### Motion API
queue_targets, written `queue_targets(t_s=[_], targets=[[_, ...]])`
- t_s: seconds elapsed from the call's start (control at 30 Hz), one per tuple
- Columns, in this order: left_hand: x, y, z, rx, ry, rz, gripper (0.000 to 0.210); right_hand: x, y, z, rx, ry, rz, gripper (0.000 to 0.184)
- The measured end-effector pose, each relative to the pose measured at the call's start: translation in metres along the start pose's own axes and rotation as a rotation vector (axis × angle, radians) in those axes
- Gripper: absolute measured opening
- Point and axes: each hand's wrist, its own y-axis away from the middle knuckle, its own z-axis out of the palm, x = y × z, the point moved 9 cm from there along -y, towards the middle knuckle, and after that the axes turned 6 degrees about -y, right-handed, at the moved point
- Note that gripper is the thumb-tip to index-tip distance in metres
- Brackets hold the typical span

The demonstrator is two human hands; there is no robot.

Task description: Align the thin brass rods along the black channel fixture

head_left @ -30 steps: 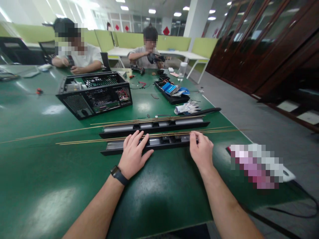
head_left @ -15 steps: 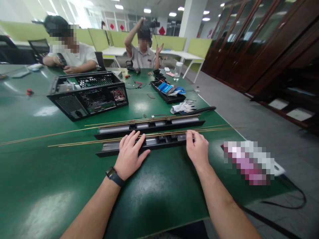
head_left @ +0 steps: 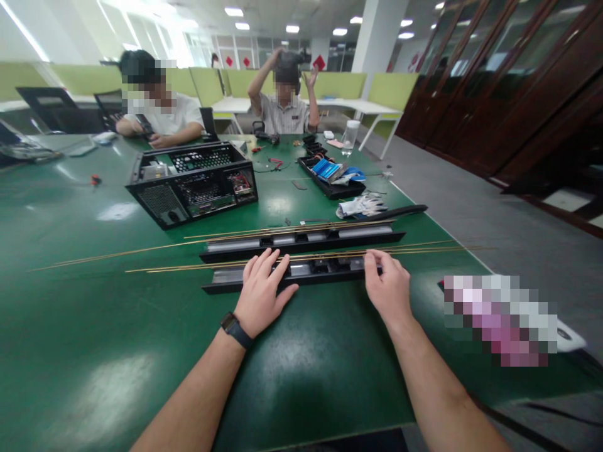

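Observation:
My left hand [head_left: 266,294], with a dark watch [head_left: 235,329] on its wrist, lies across the near black channel [head_left: 308,275]. Its fingers are spread and touch the thin gold-coloured rods [head_left: 325,255] running along that channel. At the channel's right end, my right hand [head_left: 389,284] has thumb and fingertips pinched at the same rods; the exact grip is partly hidden by the fingers. Just behind lies a second black channel [head_left: 348,239] with more thin gold-coloured rods [head_left: 226,240] along it. Both channels have a clear, shiny lining and small black blocks inside.
A computer case [head_left: 198,188] lies on the green table [head_left: 117,314]. Beyond the channels are a black tray [head_left: 325,187] of blue parts, white gloves [head_left: 362,206], a black strip [head_left: 400,212] and a bottle [head_left: 349,138]. A blurred pink-white item [head_left: 494,320] lies right. Two people sit opposite.
The camera has turned a little left, so the scene sits further right. Both my hands keep their places on the near channel and rods. The person opposite has raised one hand nearer the head.

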Motion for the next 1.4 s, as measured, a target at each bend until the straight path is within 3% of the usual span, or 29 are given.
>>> queue_targets(t_s=[0.6, 0.87, 1.07, 1.27, 1.4], targets=[[0.000, -0.001, 0.001, 0.014, 0.015, -0.005, 0.060, -0.002, 0.000, 0.007, -0.030, 0.007, -0.066, 0.045], [0.000, -0.001, 0.002, 0.000, 0.011, -0.012, 0.060, 0.012, -0.005, -0.002, 0.023, 0.073, 0.027, 0.049], [0.000, -0.001, 0.003, -0.001, 0.016, -0.018, 0.061, -0.003, 0.000, 0.008, -0.024, 0.019, -0.100, 0.045], [0.001, -0.002, 0.002, -0.002, 0.008, -0.016, 0.061, 0.013, -0.006, -0.002, 0.039, 0.068, 0.004, 0.048], [0.001, -0.002, 0.002, -0.004, 0.004, -0.016, 0.061, 0.009, -0.004, -0.001, 0.025, 0.043, -0.016, 0.049]])
